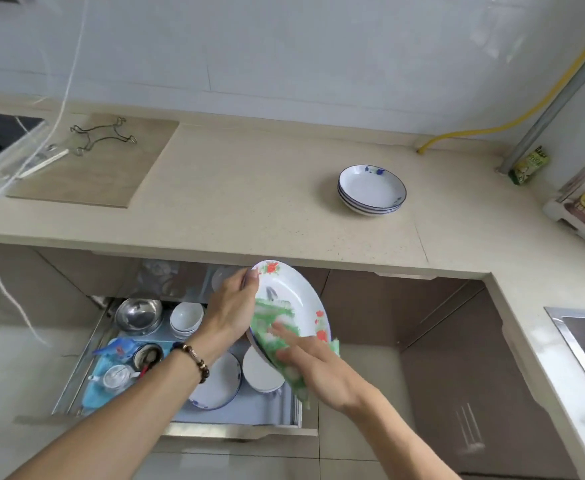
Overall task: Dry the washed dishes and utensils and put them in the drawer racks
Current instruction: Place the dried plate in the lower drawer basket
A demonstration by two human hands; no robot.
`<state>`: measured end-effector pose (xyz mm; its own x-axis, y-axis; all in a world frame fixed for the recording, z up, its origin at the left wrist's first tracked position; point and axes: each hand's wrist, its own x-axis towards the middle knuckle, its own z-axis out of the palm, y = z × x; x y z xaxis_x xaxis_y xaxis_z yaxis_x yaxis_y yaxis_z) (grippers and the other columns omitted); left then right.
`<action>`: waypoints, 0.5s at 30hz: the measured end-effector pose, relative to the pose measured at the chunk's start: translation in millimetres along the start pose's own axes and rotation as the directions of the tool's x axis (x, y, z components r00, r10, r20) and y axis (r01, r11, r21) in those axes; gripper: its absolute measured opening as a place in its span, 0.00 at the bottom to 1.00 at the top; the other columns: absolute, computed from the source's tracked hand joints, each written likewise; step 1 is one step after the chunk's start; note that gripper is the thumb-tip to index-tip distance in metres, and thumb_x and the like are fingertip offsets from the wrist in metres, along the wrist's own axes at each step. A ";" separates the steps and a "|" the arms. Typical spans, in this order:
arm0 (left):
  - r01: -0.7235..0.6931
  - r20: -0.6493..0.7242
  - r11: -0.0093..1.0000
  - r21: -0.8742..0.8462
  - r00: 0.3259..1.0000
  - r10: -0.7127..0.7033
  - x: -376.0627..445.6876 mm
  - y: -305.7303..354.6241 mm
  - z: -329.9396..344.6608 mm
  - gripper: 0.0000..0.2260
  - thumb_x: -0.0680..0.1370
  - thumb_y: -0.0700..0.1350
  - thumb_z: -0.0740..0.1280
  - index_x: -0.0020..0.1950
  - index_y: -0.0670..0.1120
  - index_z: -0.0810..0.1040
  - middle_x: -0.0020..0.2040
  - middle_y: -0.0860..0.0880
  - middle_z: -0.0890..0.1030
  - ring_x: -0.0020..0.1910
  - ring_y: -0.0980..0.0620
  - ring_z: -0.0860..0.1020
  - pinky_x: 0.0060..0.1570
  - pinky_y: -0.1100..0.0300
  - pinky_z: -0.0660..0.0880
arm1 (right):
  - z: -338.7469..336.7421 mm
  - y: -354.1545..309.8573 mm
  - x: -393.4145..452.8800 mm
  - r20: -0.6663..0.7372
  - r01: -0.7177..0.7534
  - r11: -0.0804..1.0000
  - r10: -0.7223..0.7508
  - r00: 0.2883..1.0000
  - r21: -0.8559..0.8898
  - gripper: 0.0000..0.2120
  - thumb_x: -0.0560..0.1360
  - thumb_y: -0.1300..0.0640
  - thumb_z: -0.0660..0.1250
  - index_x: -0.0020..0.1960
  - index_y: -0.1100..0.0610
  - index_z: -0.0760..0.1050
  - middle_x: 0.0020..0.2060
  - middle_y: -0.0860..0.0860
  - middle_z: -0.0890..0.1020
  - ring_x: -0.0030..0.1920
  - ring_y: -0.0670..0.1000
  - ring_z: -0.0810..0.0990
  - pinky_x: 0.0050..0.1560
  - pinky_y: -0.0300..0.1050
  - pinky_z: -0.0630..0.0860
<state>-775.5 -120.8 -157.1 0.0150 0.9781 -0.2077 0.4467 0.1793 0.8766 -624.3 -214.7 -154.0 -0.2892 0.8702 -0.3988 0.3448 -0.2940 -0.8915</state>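
From the head camera, the left hand grips the upper rim of an oval flowered plate, held tilted on edge above the open drawer, its long axis running from upper left by the countertop edge down to lower right. The right hand presses a green cloth against the plate's face, fingers fairly straight. Bowls and plates fill the drawer below; a stack of blue-rimmed dishes sits well apart on the countertop.
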 end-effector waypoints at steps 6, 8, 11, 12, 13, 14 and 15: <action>0.108 -0.073 0.992 -0.068 0.991 -0.113 6.6 -51.3 6.3 0.14 0.85 0.51 0.56 0.57 0.46 0.78 0.52 0.45 0.81 0.53 0.42 0.79 0.53 0.49 0.76 | 0.3 83.8 28.6 -0.210 0.079 0.880 -0.198 0.957 -0.468 0.08 0.80 0.63 0.56 0.42 0.60 0.65 0.40 0.53 0.73 0.45 0.53 0.67 0.47 0.52 0.67; 0.136 -0.082 0.986 -0.099 0.986 -0.144 5.3 -76.8 12.1 0.13 0.85 0.50 0.56 0.56 0.46 0.78 0.52 0.46 0.81 0.55 0.42 0.78 0.52 0.51 0.76 | 9.0 110.1 55.4 -0.244 0.061 0.861 -0.210 0.947 -0.505 0.08 0.80 0.64 0.56 0.43 0.57 0.68 0.43 0.49 0.73 0.46 0.50 0.66 0.49 0.43 0.64; 0.192 -0.106 0.972 -0.138 0.973 -0.207 6.9 -114.4 12.1 0.10 0.85 0.49 0.56 0.57 0.53 0.76 0.55 0.49 0.81 0.54 0.46 0.78 0.50 0.53 0.79 | 16.9 133.1 84.3 -0.440 -0.082 0.896 -0.133 0.888 -0.436 0.13 0.80 0.65 0.54 0.57 0.60 0.75 0.50 0.53 0.77 0.52 0.57 0.72 0.49 0.42 0.64; 0.209 -0.102 0.964 -0.162 0.968 -0.227 9.5 -128.1 11.1 0.09 0.86 0.48 0.56 0.58 0.55 0.76 0.55 0.50 0.81 0.52 0.49 0.78 0.46 0.55 0.81 | 18.7 138.9 91.4 -0.522 -0.158 0.921 -0.055 0.851 -0.356 0.16 0.80 0.67 0.54 0.62 0.60 0.74 0.50 0.54 0.79 0.51 0.59 0.74 0.48 0.45 0.65; 0.228 -0.092 0.957 -0.180 0.965 -0.247 11.9 -144.9 9.1 0.10 0.86 0.48 0.56 0.59 0.55 0.76 0.54 0.52 0.80 0.50 0.53 0.78 0.38 0.61 0.80 | 22.8 147.5 100.1 -0.557 -0.221 0.936 0.033 0.830 -0.274 0.19 0.80 0.66 0.54 0.67 0.57 0.72 0.48 0.54 0.80 0.48 0.60 0.76 0.45 0.46 0.67; 0.242 -0.072 0.951 -0.192 0.963 -0.260 14.4 -160.2 6.6 0.11 0.86 0.47 0.55 0.61 0.54 0.76 0.54 0.53 0.80 0.49 0.56 0.77 0.34 0.67 0.78 | 26.3 153.4 106.7 -0.556 -0.261 0.946 0.113 0.824 -0.194 0.21 0.80 0.64 0.54 0.71 0.53 0.70 0.45 0.52 0.81 0.45 0.58 0.77 0.44 0.46 0.68; 0.254 -0.052 0.946 -0.201 0.962 -0.270 17.5 -173.8 4.3 0.11 0.86 0.47 0.55 0.63 0.52 0.76 0.54 0.53 0.80 0.50 0.56 0.77 0.35 0.69 0.75 | 30.0 158.8 114.5 -0.521 -0.294 0.947 0.187 0.833 -0.129 0.19 0.82 0.59 0.55 0.71 0.49 0.70 0.43 0.51 0.81 0.43 0.57 0.78 0.45 0.46 0.69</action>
<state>-849.0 -135.3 -314.9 -0.1530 0.8976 -0.4133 0.2465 0.4397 0.8636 -629.5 -173.6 -347.7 0.2890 0.8756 -0.3871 0.5270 -0.4830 -0.6992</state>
